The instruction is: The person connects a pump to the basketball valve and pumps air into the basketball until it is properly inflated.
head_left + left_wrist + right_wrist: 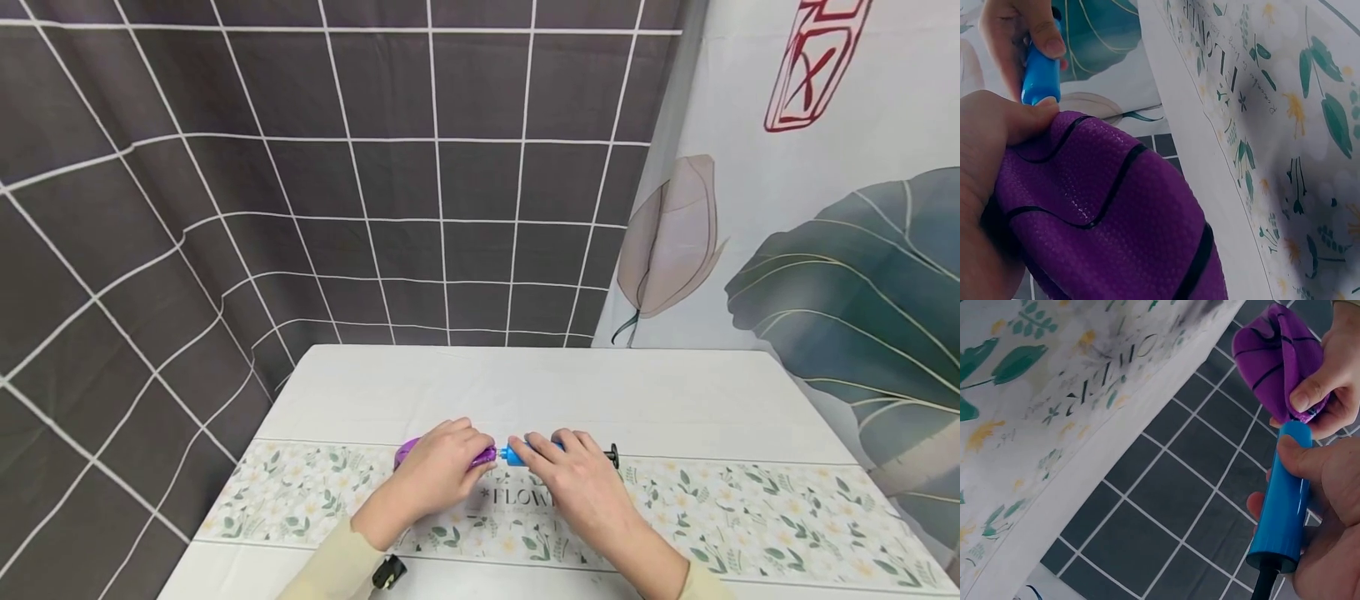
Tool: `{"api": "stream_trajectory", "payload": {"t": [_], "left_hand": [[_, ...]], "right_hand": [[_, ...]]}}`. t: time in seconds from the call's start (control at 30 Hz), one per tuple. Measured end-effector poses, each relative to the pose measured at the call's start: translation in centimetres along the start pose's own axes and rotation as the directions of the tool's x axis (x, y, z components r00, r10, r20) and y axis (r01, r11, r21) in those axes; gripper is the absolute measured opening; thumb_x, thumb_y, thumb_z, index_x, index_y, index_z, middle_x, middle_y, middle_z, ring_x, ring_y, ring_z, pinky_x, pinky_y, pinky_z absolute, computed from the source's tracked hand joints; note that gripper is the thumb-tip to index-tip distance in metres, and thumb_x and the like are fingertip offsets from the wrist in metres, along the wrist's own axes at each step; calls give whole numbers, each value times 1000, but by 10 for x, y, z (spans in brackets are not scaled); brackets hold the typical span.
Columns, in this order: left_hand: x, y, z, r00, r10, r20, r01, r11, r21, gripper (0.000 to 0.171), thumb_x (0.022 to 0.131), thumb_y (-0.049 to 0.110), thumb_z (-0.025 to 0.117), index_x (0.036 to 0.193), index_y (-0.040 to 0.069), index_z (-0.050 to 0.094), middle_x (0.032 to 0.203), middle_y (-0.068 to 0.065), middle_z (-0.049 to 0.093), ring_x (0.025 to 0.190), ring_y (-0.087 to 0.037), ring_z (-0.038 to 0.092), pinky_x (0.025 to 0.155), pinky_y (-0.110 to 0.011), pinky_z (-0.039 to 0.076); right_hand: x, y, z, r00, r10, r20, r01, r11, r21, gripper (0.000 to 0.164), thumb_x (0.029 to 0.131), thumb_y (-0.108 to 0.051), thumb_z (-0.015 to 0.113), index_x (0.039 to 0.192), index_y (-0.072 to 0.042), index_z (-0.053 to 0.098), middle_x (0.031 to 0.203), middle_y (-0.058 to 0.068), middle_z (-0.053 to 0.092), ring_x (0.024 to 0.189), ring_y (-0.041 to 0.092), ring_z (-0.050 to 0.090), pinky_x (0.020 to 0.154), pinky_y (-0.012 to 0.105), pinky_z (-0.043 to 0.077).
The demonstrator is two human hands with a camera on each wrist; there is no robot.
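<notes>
The right hand [573, 475] grips the blue pump [1282, 494]; left of the pump, the left hand [442, 467] pinches the limp purple ball [1110, 194] at its near edge. If the hands tilt out of line, the pale tip [502, 453] between pump and ball could bend or slip out; its depth inside is hidden. Neither hand grasps the black handle [613, 455] at the pump's right, so a bump against the table [540, 392] might shift it.
</notes>
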State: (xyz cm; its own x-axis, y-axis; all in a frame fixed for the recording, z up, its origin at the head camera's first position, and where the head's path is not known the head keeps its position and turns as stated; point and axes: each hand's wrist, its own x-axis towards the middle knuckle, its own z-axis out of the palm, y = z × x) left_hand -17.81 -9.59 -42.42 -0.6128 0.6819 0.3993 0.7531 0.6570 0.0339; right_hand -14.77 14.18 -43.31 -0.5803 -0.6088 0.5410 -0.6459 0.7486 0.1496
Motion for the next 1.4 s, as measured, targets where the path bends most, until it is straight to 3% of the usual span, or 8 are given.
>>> {"api": "stream_trajectory", "payload": {"t": [0.37,0.67,1.03,1.2,1.4], "left_hand": [[-2,-1,1,1000,-7,-3,7,999,34,26,93,35,72,108,13,73,92,6,70,84,-10,57,81,-28,52],[-2,-2,2,996,-87,25,87,996,4,32,95,38,69,113,12,72,99,3,71,91,-13,59,83,-30,52],[-7,-7,-1,986,-157,50,158,987,-26,34,96,41,66,113,13,72,100,4,70,93,-13,60,85,-32,53],[-8,-10,1,984,-172,38,173,984,-40,33,95,40,68,114,13,72,99,4,69,92,-11,59,83,-32,53],[-10,-12,1,983,-183,30,185,981,-54,34,94,40,69,114,12,72,100,4,70,92,-11,59,83,-32,53]], "right_hand": [[-2,0,4,998,25,53,-25,1000,-5,70,75,-1,84,138,-21,62,124,5,68,98,24,64,86,42,55],[-2,1,3,996,52,68,-51,999,-13,67,78,-3,82,140,-18,61,126,7,67,103,25,64,92,43,54],[-3,12,-3,993,110,28,-111,993,34,58,82,-25,85,136,-16,65,128,9,67,112,30,62,96,48,53],[-9,21,-3,991,133,-32,-131,990,57,57,83,-37,80,133,-13,66,127,11,67,113,32,62,95,50,53],[-17,32,-3,975,210,-77,-197,969,148,58,95,-54,60,134,-11,65,128,11,67,114,31,63,96,50,53]]}}
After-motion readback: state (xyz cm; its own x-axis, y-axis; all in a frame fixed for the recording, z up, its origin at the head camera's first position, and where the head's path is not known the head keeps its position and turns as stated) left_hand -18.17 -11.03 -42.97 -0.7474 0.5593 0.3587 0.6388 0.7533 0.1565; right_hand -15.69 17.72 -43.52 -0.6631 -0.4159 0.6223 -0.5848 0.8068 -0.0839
